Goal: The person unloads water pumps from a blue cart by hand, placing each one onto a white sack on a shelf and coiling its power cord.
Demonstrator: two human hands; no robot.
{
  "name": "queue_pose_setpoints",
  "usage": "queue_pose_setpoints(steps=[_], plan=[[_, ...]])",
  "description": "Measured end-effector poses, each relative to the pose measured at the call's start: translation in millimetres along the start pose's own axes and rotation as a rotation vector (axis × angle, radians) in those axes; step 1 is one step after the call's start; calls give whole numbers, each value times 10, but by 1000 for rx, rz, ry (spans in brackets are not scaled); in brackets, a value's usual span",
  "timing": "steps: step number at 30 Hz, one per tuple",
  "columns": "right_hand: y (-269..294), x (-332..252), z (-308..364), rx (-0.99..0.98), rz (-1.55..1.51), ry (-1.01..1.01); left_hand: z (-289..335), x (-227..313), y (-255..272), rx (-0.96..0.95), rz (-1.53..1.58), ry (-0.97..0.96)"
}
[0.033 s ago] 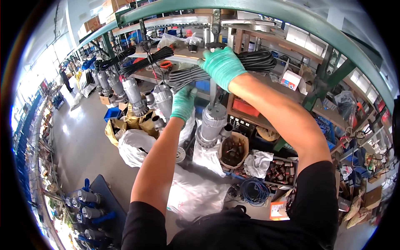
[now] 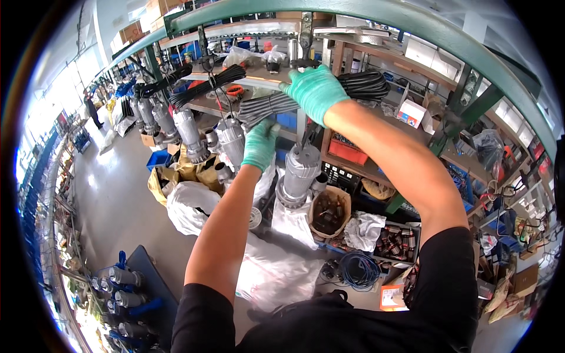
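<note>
A bundle of black cable point(image 2: 265, 107) hangs at the green rack, tied in long loops. My right hand point(image 2: 318, 94), in a green glove, is wrapped over its middle, just below a dark hook point(image 2: 305, 63). Lower down, my left hand point(image 2: 259, 146), gloved too, has its fingers curled at the underside of the bundle's left part; the fingertips are partly hidden. Beneath the bundle stands a grey metal submersible pump point(image 2: 299, 170). To the left, a second cable bundle point(image 2: 209, 86) hangs above another grey pump point(image 2: 229, 140).
A green rack beam point(image 2: 376, 7) arches overhead. White sacks point(image 2: 276, 273) lie below my arms. A round tub of dark parts point(image 2: 329, 213) and a crate of small parts point(image 2: 397, 242) stand near the pump. A dark cart point(image 2: 144, 270) holds several pumps. Far left, a person point(image 2: 92, 110) stands.
</note>
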State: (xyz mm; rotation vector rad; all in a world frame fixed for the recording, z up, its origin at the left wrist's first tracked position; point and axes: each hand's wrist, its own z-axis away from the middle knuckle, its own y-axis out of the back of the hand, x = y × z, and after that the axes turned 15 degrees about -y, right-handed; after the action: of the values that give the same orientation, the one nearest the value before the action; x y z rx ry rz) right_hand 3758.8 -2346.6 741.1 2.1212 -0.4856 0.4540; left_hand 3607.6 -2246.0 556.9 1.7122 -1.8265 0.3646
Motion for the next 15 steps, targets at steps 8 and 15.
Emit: queue_pose_setpoints(steps=[8,15], plan=[[-291,353,-454,-618,-491,135,15,319,44,-26,-133,-31],[-900,230,-644,-1049,-916,-130,64,204,-17,201,-132,165]])
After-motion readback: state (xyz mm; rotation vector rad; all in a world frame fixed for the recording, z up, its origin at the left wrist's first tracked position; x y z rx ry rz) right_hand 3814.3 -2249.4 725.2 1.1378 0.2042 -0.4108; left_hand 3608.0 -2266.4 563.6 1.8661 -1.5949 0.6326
